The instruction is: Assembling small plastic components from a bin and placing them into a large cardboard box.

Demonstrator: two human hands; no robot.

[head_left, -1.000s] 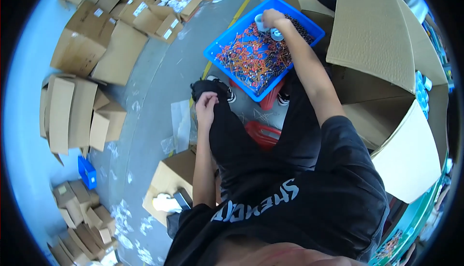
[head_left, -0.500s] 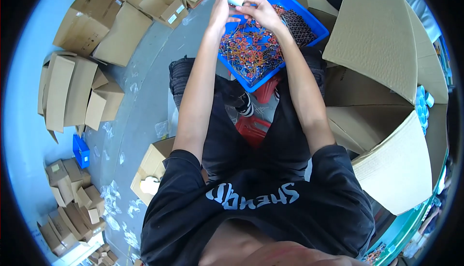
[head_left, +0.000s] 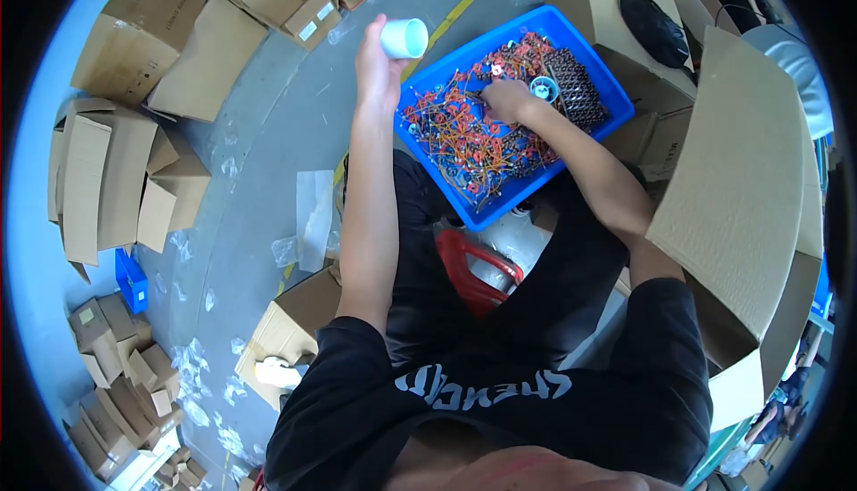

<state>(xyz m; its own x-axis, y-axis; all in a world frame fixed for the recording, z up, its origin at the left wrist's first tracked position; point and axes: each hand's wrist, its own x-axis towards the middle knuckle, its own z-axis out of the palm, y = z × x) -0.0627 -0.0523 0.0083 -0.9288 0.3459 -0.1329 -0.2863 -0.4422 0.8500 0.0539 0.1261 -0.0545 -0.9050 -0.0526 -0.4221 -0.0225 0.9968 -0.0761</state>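
My left hand (head_left: 378,72) is closed around a white cylindrical cup (head_left: 403,38), held tilted beyond the tray's far left corner, its pale round end facing right. Below and right of it, a blue plastic tray (head_left: 438,189) rests across my knees. Inside lies a heap of small parts with orange-red wires and rings (head_left: 464,134). My right hand (head_left: 509,101) reaches down into this heap, fingers curled and their tips hidden among the parts. Beside that wrist sits a round white piece with a blue rim (head_left: 544,88). Dark small parts (head_left: 576,89) stand in packed rows at the tray's right end.
A big open carton (head_left: 741,187) stands close on my right, a black pouch (head_left: 656,27) on a box behind it. Red plastic stool (head_left: 460,272) shows between my legs. Cartons (head_left: 125,174) line the left wall; plastic scraps (head_left: 192,370) litter the floor.
My hands were together at the white cup; now they are apart. The left keeps the cup, its round end now showing, and the right has come down into the tray's parts.
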